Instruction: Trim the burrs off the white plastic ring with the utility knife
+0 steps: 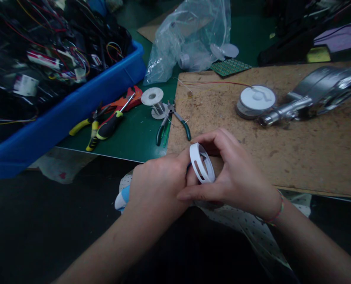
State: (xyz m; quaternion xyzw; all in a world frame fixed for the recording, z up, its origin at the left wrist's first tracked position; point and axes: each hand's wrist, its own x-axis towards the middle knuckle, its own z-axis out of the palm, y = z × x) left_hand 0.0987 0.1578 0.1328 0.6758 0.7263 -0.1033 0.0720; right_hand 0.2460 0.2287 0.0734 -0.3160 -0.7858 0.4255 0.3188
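A white plastic ring (197, 163) with slots cut in its side is held tilted at the front edge of the board. My right hand (231, 169) is closed around it, thumb below and fingers over the far side. My left hand (160, 181) is curled against the ring's left side, its back toward me, most of its fingers hidden. A small dark bit shows by the ring between the hands. Beside my left hand, a rounded blue and white piece (122, 199) pokes out; whether it is held, I cannot tell.
Beyond my hands lie green-handled cutters (175, 118), a solder spool (153, 96), pliers and strippers (116, 114). A blue bin (71, 98) of wired parts stands left. A round white-topped part (256, 100) with wires and a metal tool (314, 96) rest on the brown board (216, 106).
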